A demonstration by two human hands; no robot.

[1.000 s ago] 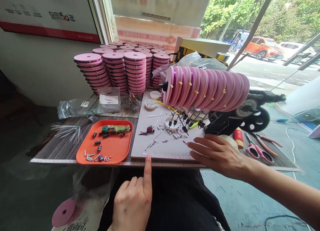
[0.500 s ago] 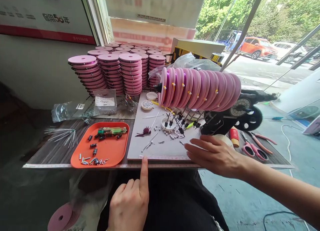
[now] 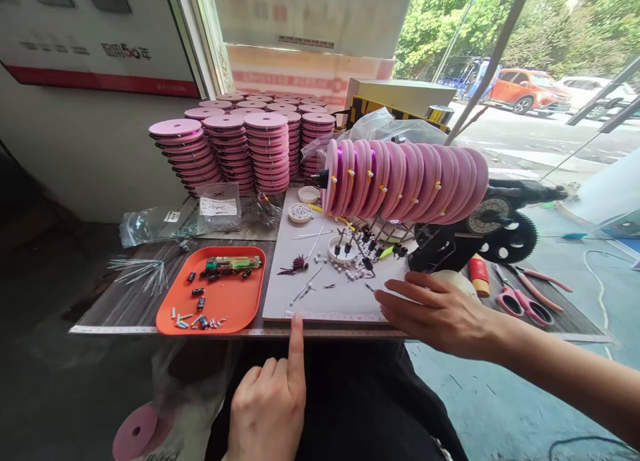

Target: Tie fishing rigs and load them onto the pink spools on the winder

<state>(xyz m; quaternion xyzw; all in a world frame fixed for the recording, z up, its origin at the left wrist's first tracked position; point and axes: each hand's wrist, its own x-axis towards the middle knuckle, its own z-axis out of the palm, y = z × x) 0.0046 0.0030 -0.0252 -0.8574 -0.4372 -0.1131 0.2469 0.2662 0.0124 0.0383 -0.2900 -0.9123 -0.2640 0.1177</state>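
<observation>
My left hand (image 3: 270, 401) is below the table's front edge, curled with only the index finger stretched out, its tip touching the near edge of the grey work board (image 3: 320, 294). My right hand (image 3: 435, 311) lies flat with fingers spread on the board's right corner, holding nothing. Just beyond its fingertips lie small white beads and black-tipped pieces (image 3: 357, 264). Above them a row of pink spools (image 3: 405, 180) sits on a horizontal spindle of a winding machine (image 3: 480, 231).
An orange tray (image 3: 220, 298) with small parts and a lighter is left of the board. Stacks of pink spools (image 3: 245, 151) stand behind. Red scissors (image 3: 520, 304) and pliers lie at right. Plastic bags (image 3: 150, 222) and thin wires (image 3: 140, 271) lie at left.
Both hands stay in the same pose and place; only the camera view has shifted slightly.
</observation>
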